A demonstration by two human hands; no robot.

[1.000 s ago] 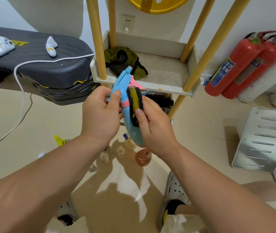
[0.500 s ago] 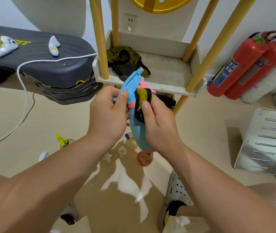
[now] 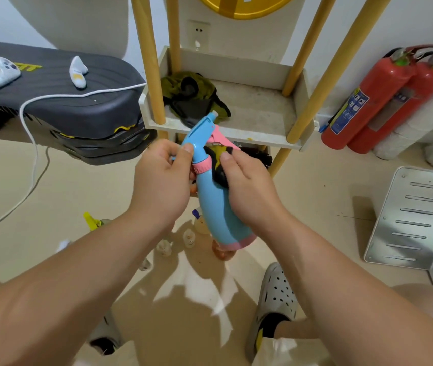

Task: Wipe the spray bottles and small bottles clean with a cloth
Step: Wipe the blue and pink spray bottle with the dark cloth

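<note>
I hold a blue spray bottle (image 3: pixel 216 207) with a pink trigger, collar and base up in front of me, nozzle tilted away. My left hand (image 3: pixel 161 180) grips its blue head just above the collar. My right hand (image 3: pixel 249 188) presses a black and olive cloth (image 3: pixel 219 167) against the bottle's neck and shoulder. Below on the floor stand several small clear bottles (image 3: pixel 189 237), a round amber bottle (image 3: pixel 222 253) and a yellow-topped spray bottle (image 3: pixel 91 221), partly hidden by my forearms.
A white shelf (image 3: pixel 260 122) on yellow wooden legs stands ahead with another olive and black cloth (image 3: pixel 191 97) on it. A dark machine (image 3: pixel 78 112) with a white cable lies left. Two red fire extinguishers (image 3: pixel 384 101) and a metal plate (image 3: pixel 418 217) are right. My sandalled feet are below.
The bottle and both hands have shifted slightly right and up in view. My right hand with the cloth has slid a little along the bottle's neck.
</note>
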